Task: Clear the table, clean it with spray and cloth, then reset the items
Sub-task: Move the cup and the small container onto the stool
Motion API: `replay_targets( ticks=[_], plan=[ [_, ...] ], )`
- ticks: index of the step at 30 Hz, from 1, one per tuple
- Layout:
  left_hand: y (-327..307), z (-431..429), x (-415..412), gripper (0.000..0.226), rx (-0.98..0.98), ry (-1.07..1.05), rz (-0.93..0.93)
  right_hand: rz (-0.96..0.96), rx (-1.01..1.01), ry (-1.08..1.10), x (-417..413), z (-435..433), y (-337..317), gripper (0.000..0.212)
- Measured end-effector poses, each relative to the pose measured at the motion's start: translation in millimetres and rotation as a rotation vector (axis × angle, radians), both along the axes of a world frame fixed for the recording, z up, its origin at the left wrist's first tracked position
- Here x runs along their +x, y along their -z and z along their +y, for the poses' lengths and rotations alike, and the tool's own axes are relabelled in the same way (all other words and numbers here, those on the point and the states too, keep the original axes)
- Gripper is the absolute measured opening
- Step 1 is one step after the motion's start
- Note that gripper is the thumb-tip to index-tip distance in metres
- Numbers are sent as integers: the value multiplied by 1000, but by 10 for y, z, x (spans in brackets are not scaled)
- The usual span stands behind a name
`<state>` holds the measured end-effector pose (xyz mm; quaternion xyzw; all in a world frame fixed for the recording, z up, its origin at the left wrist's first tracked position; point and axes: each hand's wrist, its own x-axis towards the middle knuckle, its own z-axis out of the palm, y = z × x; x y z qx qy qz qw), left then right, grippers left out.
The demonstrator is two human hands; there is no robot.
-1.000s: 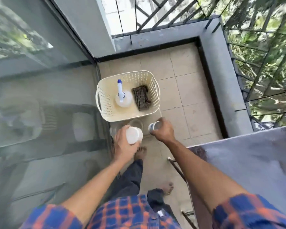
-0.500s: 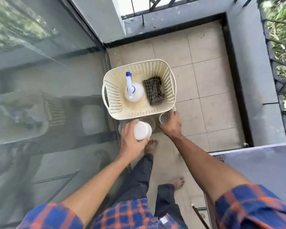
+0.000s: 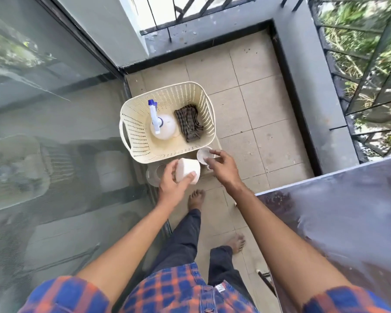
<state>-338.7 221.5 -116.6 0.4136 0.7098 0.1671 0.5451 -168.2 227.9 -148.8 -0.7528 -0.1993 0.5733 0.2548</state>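
Head view: the left hand (image 3: 171,187) reaches forward, fingers and thumb wrapped round a white cup (image 3: 186,171) tipped sideways, its flat end toward the camera. The spray bottle (image 3: 164,127) stands upright in the basket (image 3: 142,143), nozzle pointing away, with the cloth (image 3: 189,124) beside it. The right hand (image 3: 222,167) hovers with fingers loosely spread over an upright small bowl (image 3: 203,154) just beside the basket.

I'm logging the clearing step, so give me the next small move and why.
Probably lower the white cup, in the grip of the left hand, onto the surface beside the basket. The small cup already sits there under the open right hand, while the white cup hangs in the air.
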Motion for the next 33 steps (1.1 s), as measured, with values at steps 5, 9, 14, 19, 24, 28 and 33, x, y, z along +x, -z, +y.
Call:
replay_targets(
  ticks=[5,9,14,19,24,28,33],
  plan=[
    [-157,-63,168,21,-216,-80,-263,467,-129,30,-1,-247,-332,43],
    [-174,-145,187,23,-185,114,-245,508,-103,74,-3,-382,-368,40],
    [-30,-192,50,49,-142,188,-23,-31,-73,23,21,-236,-274,61],
    [200,-167,-236,46,43,264,368,-382,-59,-90,58,20,-23,94],
    [417,-89,-422,53,68,478,427,-491,-49,-210,-161,116,217,105],
    [516,-27,-426,56,81,542,407,-527,21,-198,-257,93,331,103],
    [529,18,-422,52,72,491,408,-416,57,-159,-256,10,381,112]
  ],
)
